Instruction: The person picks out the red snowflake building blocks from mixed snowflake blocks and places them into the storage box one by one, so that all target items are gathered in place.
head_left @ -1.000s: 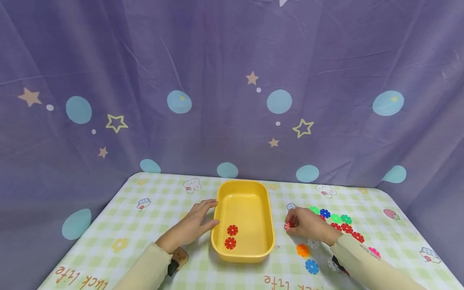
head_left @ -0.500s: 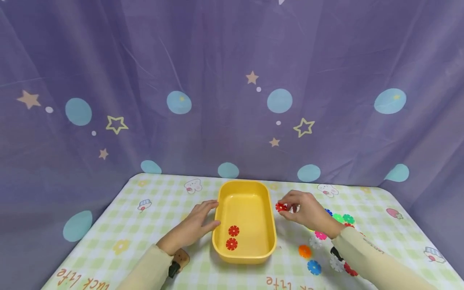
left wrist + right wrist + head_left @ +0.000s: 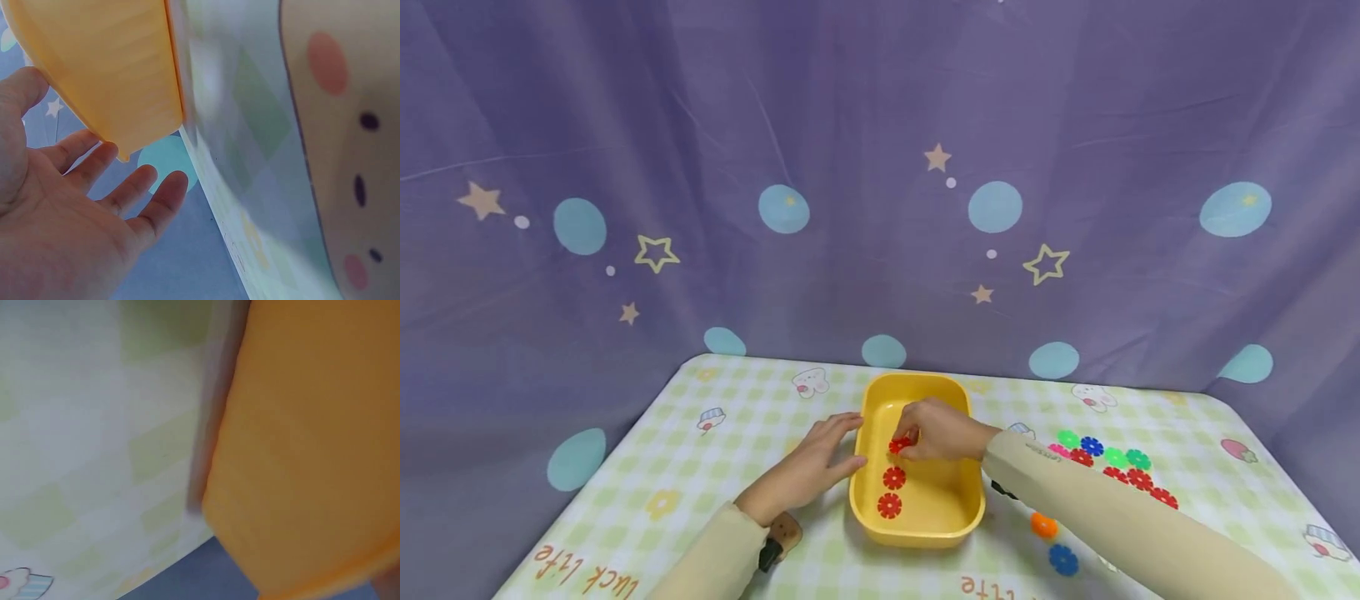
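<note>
My right hand (image 3: 938,429) reaches into the yellow tray (image 3: 917,533) and pinches a red snowflake disc (image 3: 898,446) between thumb and fingers. Below it on the tray floor lie two more red snowflake discs, an upper disc (image 3: 894,477) and a lower disc (image 3: 890,505), in a column along the left side. At the tray's left rim is my left hand (image 3: 814,462), fingers spread and fingertips right at the edge. The left wrist view shows its fingers (image 3: 89,164) relaxed beside the outer wall. In the right wrist view the tray wall (image 3: 306,437) hides the hand's fingers.
Right of the tray, loose snowflake discs in several colours lie on the checked cloth (image 3: 760,417), among them a red disc (image 3: 1139,479), a dark blue disc (image 3: 1092,447), an orange disc (image 3: 1043,525) and a blue disc (image 3: 1063,559). A purple curtain (image 3: 850,275) hangs behind the table.
My right hand has carried the red disc from among the loose discs on the right, over the tray's right rim, into the tray. The left hand has stayed at the left rim.
</note>
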Available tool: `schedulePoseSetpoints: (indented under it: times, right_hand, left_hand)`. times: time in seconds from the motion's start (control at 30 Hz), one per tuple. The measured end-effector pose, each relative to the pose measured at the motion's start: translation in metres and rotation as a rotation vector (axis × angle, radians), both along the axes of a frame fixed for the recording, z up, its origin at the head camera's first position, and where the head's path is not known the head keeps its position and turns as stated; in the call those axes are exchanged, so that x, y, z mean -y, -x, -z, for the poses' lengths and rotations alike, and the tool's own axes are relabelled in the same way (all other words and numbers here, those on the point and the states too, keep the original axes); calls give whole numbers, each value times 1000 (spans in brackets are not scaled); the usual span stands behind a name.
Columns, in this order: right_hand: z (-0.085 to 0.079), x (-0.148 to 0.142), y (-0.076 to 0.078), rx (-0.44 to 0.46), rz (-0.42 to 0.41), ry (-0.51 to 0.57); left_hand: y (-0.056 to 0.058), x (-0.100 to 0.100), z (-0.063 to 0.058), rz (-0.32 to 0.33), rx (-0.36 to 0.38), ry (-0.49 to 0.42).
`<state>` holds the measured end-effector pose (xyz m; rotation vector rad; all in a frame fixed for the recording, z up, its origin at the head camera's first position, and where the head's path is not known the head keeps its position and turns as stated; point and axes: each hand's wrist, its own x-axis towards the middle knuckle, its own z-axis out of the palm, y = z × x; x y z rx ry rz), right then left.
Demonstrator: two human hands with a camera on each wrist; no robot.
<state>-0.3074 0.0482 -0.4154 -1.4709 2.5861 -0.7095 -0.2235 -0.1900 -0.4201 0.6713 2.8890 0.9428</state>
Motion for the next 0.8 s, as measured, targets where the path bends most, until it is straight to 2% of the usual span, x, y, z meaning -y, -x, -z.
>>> schedulePoseSetpoints:
  times: [0.13, 0.23, 0.37, 0.43, 0.63, 0.8]
  right_hand:
    - [10, 8, 6, 41, 9, -84]
    - [13, 10, 8, 6, -38, -102]
    - [9, 8, 7, -44, -117, -82]
    - [5, 4, 5, -41, -128, -77]
    - [-16, -22, -7, 28, -42, -26]
    - [-36, -79, -22, -29, 54, 63]
  left_hand:
    - [-1, -1, 0, 9, 8, 11]
    - [-1, -1, -1, 11, 3, 18]
    - [0, -1, -3, 7, -6, 18]
    - [1, -2, -3, 6, -6, 16]
    - [2, -3, -2, -3, -1, 15]
    - [2, -2, -1, -1, -11, 12]
